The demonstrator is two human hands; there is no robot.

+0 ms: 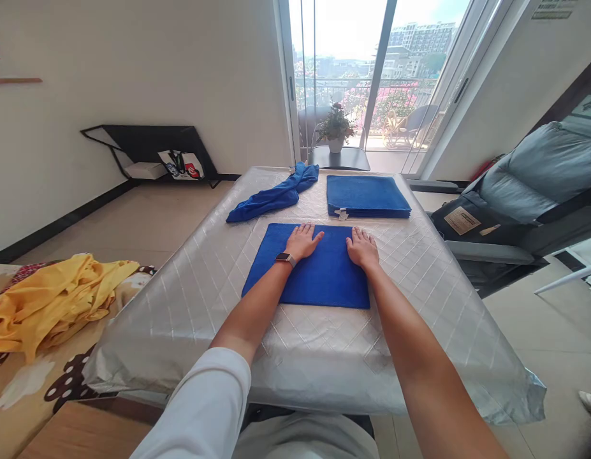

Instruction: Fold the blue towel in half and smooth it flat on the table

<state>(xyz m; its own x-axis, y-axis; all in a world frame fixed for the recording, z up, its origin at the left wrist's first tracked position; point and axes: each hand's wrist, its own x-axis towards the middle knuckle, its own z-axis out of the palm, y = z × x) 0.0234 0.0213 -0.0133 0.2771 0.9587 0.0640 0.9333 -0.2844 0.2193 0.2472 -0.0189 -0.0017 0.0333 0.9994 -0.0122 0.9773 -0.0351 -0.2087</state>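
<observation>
A blue towel (324, 280) lies flat in a rectangle on the table in front of me. My left hand (302, 242) rests palm down near its far left part, fingers stretched out and thumb apart. Toward the far right corner, my right hand (363, 247) presses flat on the same towel, its fingers pointing away from me. Neither hand grips anything. Beyond the right hand sits a neat stack of folded blue towels (366, 193) with white tags at its front left corner. A crumpled blue towel (276, 196) lies loosely at the far left.
A silver quilted cover (194, 306) drapes over the table. Yellow cloth (60, 299) is heaped on a patterned surface at left. A grey reclining chair (496, 248) stands close to the right edge. A potted plant (336, 127) sits on a chair by the glass door.
</observation>
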